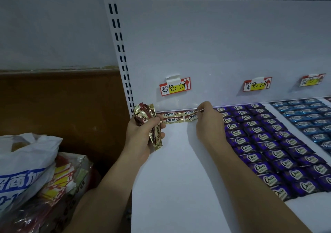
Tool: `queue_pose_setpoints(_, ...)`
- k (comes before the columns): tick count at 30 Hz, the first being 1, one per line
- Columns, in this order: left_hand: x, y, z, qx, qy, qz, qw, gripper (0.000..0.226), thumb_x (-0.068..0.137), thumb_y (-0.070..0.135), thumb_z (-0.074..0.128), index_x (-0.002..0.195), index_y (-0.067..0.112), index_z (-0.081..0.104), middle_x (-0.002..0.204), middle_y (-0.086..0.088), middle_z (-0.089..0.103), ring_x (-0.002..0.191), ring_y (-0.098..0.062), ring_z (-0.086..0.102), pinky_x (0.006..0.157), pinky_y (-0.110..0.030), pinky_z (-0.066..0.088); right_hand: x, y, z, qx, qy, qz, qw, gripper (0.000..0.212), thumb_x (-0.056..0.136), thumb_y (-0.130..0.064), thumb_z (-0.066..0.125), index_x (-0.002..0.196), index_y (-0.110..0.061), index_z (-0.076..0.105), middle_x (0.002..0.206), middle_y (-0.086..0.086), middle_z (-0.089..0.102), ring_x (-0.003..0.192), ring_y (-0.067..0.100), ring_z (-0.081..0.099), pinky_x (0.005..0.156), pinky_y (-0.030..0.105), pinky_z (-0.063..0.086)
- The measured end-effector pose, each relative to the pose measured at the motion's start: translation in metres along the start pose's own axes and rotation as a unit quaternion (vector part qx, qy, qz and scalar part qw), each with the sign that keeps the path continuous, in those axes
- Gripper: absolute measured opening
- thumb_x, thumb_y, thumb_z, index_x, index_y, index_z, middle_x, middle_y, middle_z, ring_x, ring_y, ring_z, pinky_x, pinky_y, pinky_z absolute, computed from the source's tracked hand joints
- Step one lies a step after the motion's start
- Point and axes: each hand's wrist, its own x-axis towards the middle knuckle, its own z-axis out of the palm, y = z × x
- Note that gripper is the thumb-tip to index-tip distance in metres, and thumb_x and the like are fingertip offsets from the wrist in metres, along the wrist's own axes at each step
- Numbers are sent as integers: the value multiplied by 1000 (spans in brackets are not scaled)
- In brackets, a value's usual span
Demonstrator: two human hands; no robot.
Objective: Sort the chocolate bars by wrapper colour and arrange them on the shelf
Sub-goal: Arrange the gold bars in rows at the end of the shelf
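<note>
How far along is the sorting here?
Done: the purple bars and blue bars lie in neat grids. In hand: only a few brown bars lie at the back under the brown label; the right hand pinches the end of one of them, and the left hand grips a bundle of more. Left: the shelf in front of them is bare; that bundle has yet to go down.

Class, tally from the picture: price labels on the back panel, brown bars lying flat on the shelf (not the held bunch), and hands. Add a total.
Labels: 3
Brown bars lying on shelf: 4
Hands: 2 (left hand, right hand)
Total: 9
</note>
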Motion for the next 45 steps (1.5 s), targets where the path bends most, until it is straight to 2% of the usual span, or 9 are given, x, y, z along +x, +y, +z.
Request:
queue_pose_setpoints(8, -2, 0, 1, 15, 1, 0, 1000, 31, 92, 3, 66, 122, -4, 61, 85, -12, 69, 64, -18, 65, 49, -26, 51, -15, -6, -9, -52, -7, -19, 998, 29, 98, -2, 49, 124, -14, 53, 121, 16, 46, 88, 32, 49, 77, 39, 40)
queue_pose_setpoints(17, 0, 1, -4, -32, -9, -8, 999, 6, 93, 2, 64, 95, 1, 69, 79, -12, 69, 66, -20, 63, 52, -28, 52, -28, -13, 0, -150, -39, -73, 985, 32, 91, 6, 43, 114, -6, 61, 116, 14, 53, 109, 36, 43, 74, 36, 30)
queue_pose_setpoints(26, 6, -4, -8, -88, -37, 4, 995, 22, 92, 1, 64, 80, 16, 76, 88, -10, 72, 76, -20, 67, 56, -30, 55, -28, -11, 2, -153, -44, -86, 984, 33, 93, 4, 44, 118, -7, 61, 119, 14, 52, 110, 34, 43, 80, 41, 40)
queue_pose_setpoints(31, 11, -3, -12, -223, -61, -53, 972, 12, 81, 7, 67, 91, 10, 74, 93, -11, 70, 85, -22, 69, 78, -39, 59, -34, -27, -3, 67, 21, -151, 986, 12, 92, -12, 66, 103, -14, 70, 100, 1, 64, 91, 17, 59, 76, 26, 44)
queue_pose_setpoints(34, 11, -1, -12, -207, -73, -59, 974, 11, 80, 13, 65, 80, 11, 76, 96, -10, 72, 89, -23, 72, 91, -45, 55, -53, -59, -6, 279, -149, -84, 945, 14, 87, -26, 76, 84, -17, 66, 75, -5, 71, 72, 9, 66, 66, 21, 49)
queue_pose_setpoints(38, 14, -3, -16, -182, -51, -76, 979, 31, 81, 16, 70, 107, 0, 66, 113, -18, 67, 99, -34, 71, 76, -47, 60, -60, -70, 2, 304, -188, -66, 932, 24, 77, -24, 87, 85, -18, 65, 70, -3, 71, 66, 15, 68, 69, 34, 55)
queue_pose_setpoints(41, 13, -3, -17, -187, -36, -64, 980, 60, 79, 22, 79, 130, -2, 58, 130, -23, 64, 117, -39, 65, 92, -53, 55, -50, -61, 0, 341, -195, -49, 918, 17, 83, -13, 81, 93, -21, 69, 70, 3, 73, 67, 23, 71, 71, 39, 57)
queue_pose_setpoints(43, 14, -4, -18, -223, -6, -37, 974, 44, 76, 16, 77, 117, 6, 66, 113, -16, 70, 103, -31, 70, 98, -50, 54, -43, -54, -3, 325, -161, -53, 930, 13, 85, -9, 77, 88, -20, 72, 69, 3, 72, 63, 15, 69, 68, 31, 54)
queue_pose_setpoints(45, 10, -2, -20, -270, 5, -19, 963, 38, 74, 9, 74, 111, 6, 63, 96, -11, 67, 84, -22, 69, 88, -42, 58, -38, -45, -5, 275, -94, -70, 954, 10, 85, -9, 76, 87, -19, 75, 69, -7, 70, 63, 4, 64, 66, 19, 49)
